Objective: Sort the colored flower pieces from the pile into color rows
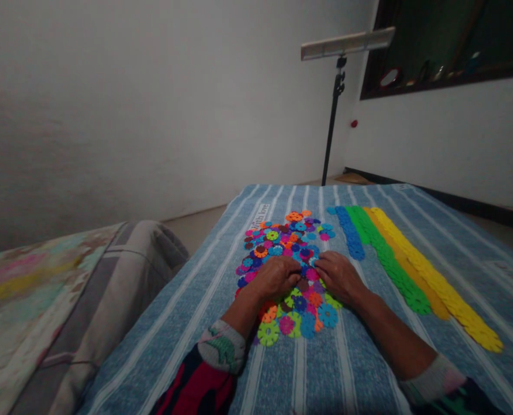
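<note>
A heap of small notched plastic discs [271, 236], like snowflake building discs, lies in the middle of the table in mixed colours: blue, purple, pink, orange, lime and brown. My left hand [278, 276] rests on the left of this heap, fingers curled together; what they hold, if anything, is hidden. At the heap's right edge is my right hand [336, 275], its fingers bent inward and closed by a light blue disc; I cannot make out what is in them. To the right lie overlapping rows of discs: a short blue row [349, 230], a green row [386, 256], an orange-yellow row [425, 288] and a long yellow row [447, 285].
The table has a blue cloth [187, 340] with white stripes. To the left stands a covered surface [127, 288] with a grey and floral cloth. Beyond the table's far end rises a black stand [332, 121] with a flat panel [347, 44], near the wall.
</note>
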Tool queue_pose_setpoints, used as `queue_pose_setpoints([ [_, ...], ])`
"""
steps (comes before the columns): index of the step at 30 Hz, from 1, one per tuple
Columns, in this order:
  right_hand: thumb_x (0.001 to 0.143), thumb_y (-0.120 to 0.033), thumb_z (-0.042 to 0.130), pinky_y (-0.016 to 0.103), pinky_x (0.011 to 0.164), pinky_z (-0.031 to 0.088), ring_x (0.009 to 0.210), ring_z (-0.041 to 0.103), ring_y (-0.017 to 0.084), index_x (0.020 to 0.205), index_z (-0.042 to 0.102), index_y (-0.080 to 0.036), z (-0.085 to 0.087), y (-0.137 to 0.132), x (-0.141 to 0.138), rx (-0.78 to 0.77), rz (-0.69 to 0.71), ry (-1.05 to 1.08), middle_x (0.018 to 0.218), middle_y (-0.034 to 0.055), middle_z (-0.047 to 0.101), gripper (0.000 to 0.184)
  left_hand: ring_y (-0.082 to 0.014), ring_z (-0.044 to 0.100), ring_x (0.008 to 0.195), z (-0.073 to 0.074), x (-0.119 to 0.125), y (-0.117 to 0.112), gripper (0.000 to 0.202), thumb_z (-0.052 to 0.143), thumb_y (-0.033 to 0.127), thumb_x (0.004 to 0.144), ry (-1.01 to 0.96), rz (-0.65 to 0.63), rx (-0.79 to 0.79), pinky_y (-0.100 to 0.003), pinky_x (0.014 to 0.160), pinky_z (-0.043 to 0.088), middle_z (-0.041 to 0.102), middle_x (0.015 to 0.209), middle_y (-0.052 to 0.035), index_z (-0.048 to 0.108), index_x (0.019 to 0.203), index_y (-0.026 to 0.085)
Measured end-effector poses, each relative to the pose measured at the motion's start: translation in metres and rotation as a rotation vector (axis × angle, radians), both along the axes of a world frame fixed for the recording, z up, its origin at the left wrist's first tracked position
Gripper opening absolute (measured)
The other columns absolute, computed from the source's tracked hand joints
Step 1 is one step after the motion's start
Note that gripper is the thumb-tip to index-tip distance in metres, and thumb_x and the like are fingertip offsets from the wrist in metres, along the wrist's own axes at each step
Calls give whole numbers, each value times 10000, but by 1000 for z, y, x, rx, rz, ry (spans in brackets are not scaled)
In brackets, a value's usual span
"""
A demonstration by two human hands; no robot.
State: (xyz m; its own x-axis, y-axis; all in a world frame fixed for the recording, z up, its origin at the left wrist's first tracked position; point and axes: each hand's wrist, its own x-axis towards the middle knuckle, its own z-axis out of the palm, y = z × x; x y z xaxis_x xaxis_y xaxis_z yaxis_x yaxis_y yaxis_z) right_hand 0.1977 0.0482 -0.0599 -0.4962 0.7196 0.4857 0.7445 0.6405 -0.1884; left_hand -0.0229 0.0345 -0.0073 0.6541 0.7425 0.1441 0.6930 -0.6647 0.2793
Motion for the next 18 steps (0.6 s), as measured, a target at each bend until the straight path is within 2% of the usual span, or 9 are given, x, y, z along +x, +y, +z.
queue_pose_setpoints([
  [3, 917, -183, 533, 356, 882, 440, 966, 591, 225, 923, 708, -192, 1, -1, 0, -9, -17, 0, 1020, 102, 673, 175, -160, 570, 708, 0, -4, 1, 183, 511, 183, 856, 10, 59, -19, -257, 673, 388, 639, 727, -24, 611, 703, 179],
  [6, 921, -184, 528, 359, 883, 446, 964, 601, 223, 926, 710, -192, 0, -1, 0, -3, -26, 4, 1017, 106, 678, 183, -174, 582, 732, -4, -9, 4, 208, 490, 187, 867, 1, 199, 42, -263, 684, 404, 640, 721, -40, 621, 706, 174],
  [9, 928, -191, 519, 359, 875, 454, 957, 609, 223, 933, 712, -190, -3, -1, -1, 6, -33, 12, 1022, 110, 683, 193, -201, 612, 866, -7, -13, 8, 172, 480, 167, 860, -32, 268, 138, -285, 779, 441, 683, 870, -74, 649, 829, 169],
  [12, 934, -190, 501, 356, 869, 461, 957, 614, 224, 942, 713, -184, -7, 1, 0, 12, -33, 13, 1035, 117, 685, 212, -226, 623, 990, -8, -17, 9, 207, 506, 150, 837, -18, 315, 146, -316, 880, 452, 697, 1033, -97, 655, 978, 174],
  [18, 956, -217, 468, 353, 870, 471, 952, 619, 217, 927, 714, -190, -12, 3, 1, 5, -19, 19, 1012, 111, 686, 249, -284, 618, 1127, -8, -32, 11, 398, 534, 179, 840, 29, 635, 75, -384, 975, 451, 677, 1211, -129, 594, 1233, 165],
])
